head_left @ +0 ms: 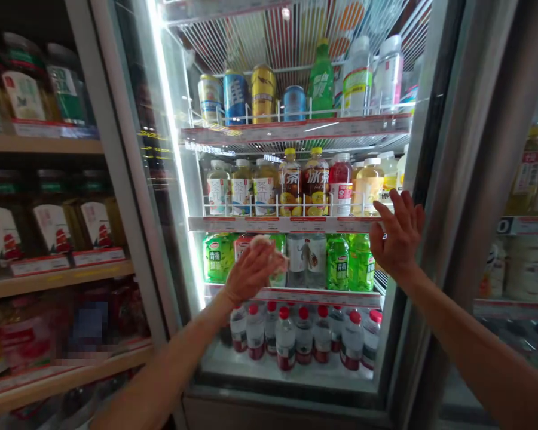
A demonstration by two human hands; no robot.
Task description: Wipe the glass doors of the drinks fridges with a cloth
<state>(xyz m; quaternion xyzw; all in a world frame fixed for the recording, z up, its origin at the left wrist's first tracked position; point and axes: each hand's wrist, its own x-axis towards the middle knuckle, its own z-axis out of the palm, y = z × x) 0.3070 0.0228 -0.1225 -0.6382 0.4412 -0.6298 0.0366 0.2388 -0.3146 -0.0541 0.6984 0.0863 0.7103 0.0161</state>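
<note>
My left hand is closed round a white bottle with a pale cap, held in front of the third shelf of an open drinks fridge. Green bottles stand on that shelf just behind it. My right hand is open with its fingers spread, pressed near the fridge's right door frame at the height of the second shelf. Nothing is in my right hand.
The fridge holds cans on the top shelf, tea and juice bottles below, and red-capped water bottles at the bottom. Its glass door stands open on the left. Wooden shelves with jars lie further left.
</note>
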